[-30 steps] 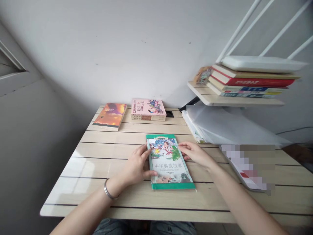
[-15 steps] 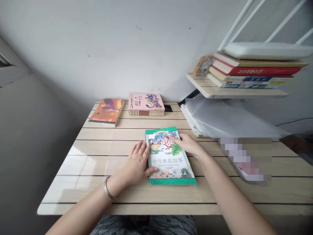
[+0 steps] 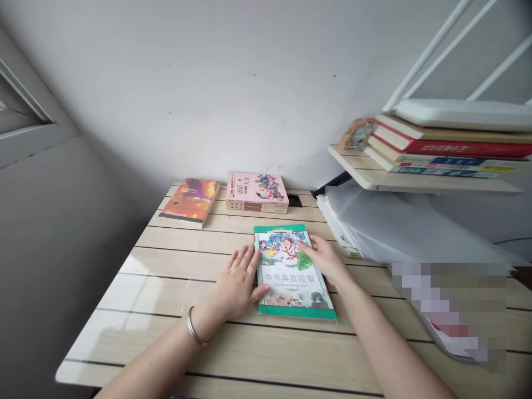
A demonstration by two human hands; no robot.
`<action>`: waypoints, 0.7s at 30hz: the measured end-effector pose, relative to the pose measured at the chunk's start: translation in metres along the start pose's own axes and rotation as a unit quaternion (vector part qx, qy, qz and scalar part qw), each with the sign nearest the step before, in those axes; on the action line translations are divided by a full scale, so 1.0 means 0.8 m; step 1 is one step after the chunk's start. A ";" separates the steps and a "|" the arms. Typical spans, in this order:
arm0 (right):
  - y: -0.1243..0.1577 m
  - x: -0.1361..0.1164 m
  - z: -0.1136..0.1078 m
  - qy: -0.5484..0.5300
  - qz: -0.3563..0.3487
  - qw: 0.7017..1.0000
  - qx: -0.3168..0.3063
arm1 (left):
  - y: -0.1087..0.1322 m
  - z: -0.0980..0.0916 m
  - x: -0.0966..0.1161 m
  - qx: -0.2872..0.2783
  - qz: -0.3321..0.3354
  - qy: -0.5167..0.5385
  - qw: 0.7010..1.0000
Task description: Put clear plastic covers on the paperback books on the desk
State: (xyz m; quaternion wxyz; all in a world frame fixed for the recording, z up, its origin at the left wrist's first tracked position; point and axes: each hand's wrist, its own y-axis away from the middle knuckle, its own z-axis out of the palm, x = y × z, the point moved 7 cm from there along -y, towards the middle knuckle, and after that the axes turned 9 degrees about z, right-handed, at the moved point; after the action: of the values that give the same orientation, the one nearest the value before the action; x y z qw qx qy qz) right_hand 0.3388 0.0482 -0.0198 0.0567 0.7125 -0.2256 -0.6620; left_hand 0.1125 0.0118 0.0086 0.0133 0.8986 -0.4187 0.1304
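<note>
A green-bordered picture book (image 3: 291, 277) lies closed and flat on the pale wooden table (image 3: 166, 327). My left hand (image 3: 239, 280) rests flat beside the book's left edge, fingers stretched out and the thumb on the cover's lower left corner. My right hand (image 3: 326, 257) lies on the book's right edge near the top, fingers extended over the cover. A metal bangle circles my left wrist.
At the table's back lie an orange book (image 3: 190, 200) and a pink book (image 3: 256, 191). A stack of translucent plastic folders (image 3: 386, 227) sits at the right. Above it a wall shelf (image 3: 415, 177) carries several stacked books (image 3: 436, 147).
My right hand has slid from beside the book onto its right cover edge. The left hand has stayed at the left edge. The view has shifted slightly.
</note>
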 end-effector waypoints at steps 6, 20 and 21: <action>0.012 -0.012 -0.014 -0.025 -0.023 0.999 0.007 | 0.009 0.005 -0.008 -0.013 0.032 -0.009 0.999; 0.017 -0.012 -0.015 -0.018 0.001 1.000 -0.005 | 0.012 0.012 0.001 -0.015 0.030 -0.060 0.998; 0.017 -0.012 -0.014 -0.016 0.002 1.000 -0.008 | 0.012 0.012 0.002 -0.019 0.027 -0.059 0.998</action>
State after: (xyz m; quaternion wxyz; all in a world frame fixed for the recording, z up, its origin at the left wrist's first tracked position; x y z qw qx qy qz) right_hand 0.3463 0.0369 -0.0046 0.0601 0.7011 -0.2230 -0.6746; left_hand 0.1080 0.0031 -0.0015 0.0017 0.8926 -0.4455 0.0694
